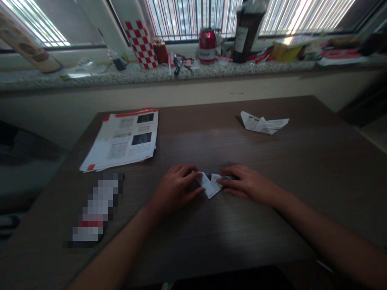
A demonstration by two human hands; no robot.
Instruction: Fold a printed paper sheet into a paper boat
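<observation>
A small folded piece of printed paper (211, 184) lies flat on the brown wooden table (272, 161) near the front middle. My left hand (177, 185) rests on its left side, fingers curled and pressing the paper's edge. My right hand (246, 183) presses its right side, fingers held together on the fold. Both hands cover part of the paper. A finished paper boat (263, 124) of the same printed paper sits at the back right of the table, apart from both hands.
A stack of printed sheets with red trim (123, 139) lies at the back left. A blurred flat object (96, 209) lies front left. The stone window sill (90, 76) behind holds a red can (207, 45), a dark bottle (245, 32), a checkered carton (142, 44) and clutter.
</observation>
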